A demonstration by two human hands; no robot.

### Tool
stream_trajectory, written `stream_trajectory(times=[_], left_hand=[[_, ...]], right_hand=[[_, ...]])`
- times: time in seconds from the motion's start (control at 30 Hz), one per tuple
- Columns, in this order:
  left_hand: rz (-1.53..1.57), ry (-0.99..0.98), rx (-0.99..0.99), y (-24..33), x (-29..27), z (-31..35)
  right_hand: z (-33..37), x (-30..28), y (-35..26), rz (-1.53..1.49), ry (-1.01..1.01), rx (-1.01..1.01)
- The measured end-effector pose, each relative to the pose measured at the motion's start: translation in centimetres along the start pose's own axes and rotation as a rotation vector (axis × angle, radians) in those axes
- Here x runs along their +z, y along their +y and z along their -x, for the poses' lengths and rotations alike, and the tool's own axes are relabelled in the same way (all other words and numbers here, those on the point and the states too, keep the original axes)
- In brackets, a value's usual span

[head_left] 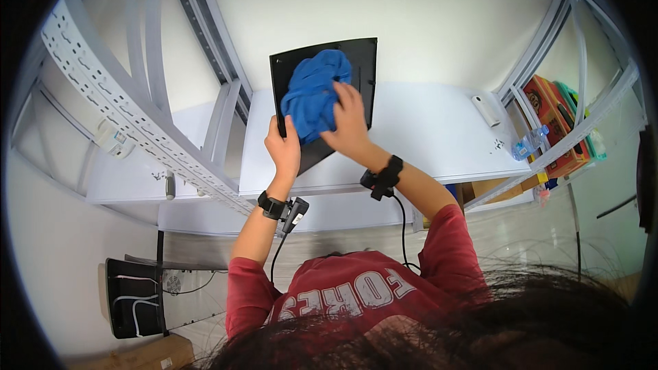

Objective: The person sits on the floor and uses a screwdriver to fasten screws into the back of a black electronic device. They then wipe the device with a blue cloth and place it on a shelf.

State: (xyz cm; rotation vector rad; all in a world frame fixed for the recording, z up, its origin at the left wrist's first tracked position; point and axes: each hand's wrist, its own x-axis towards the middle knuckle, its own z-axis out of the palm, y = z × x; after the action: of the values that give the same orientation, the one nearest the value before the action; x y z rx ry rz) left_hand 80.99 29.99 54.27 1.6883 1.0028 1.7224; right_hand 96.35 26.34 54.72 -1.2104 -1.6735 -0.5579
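A flat black panel [363, 62] is held tilted above the white shelf, its lower corner pointing toward me. Bunched blue cloth [317, 89] covers much of its face. My left hand [284, 147] grips the panel by its lower left edge, thumb up beside the cloth. On the cloth's right side lies my right hand [351, 120], its fingers bent over the fabric and pressing it against the panel. The fingertips of my left hand are hidden behind the panel. Both wrists carry black straps with small devices and cables.
The white shelf [425, 144] stands within metal uprights [116, 82]. On its right lie a white oblong device [485, 111], small dark screws [499, 144] and a plastic bottle [530, 144], near a red box [552, 116]. An opened computer case [137, 301] sits low at left.
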Motion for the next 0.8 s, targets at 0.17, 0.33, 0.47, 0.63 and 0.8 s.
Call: stream_trajectory(times=[0.17, 0.33, 0.47, 0.63, 0.8], left_hand=[[0.042, 0.088, -0.025, -2.0, -1.5, 0.5], [-0.004, 0.085, -0.045, -2.1, -1.8, 0.5], [0.062, 0.117, -0.074, -3.5, -0.9, 0.6], [-0.022, 0.057, -0.118, -3.5, -2.3, 0.0], [-0.019, 0.072, -0.187, -4.9, -3.0, 0.6]], right_hand=[[-1.1, 2.0, 0.6, 0.131, -0.159, 0.076], [0.9, 3.4, 5.3, 0.200, -0.086, 0.177], [-1.4, 2.4, -0.5, 0.037, -0.117, -0.127], [-4.1, 3.0, 2.1, 0.147, -0.104, 0.065], [-0.9, 4.6, 10.1, 0.245, -0.080, 0.286]])
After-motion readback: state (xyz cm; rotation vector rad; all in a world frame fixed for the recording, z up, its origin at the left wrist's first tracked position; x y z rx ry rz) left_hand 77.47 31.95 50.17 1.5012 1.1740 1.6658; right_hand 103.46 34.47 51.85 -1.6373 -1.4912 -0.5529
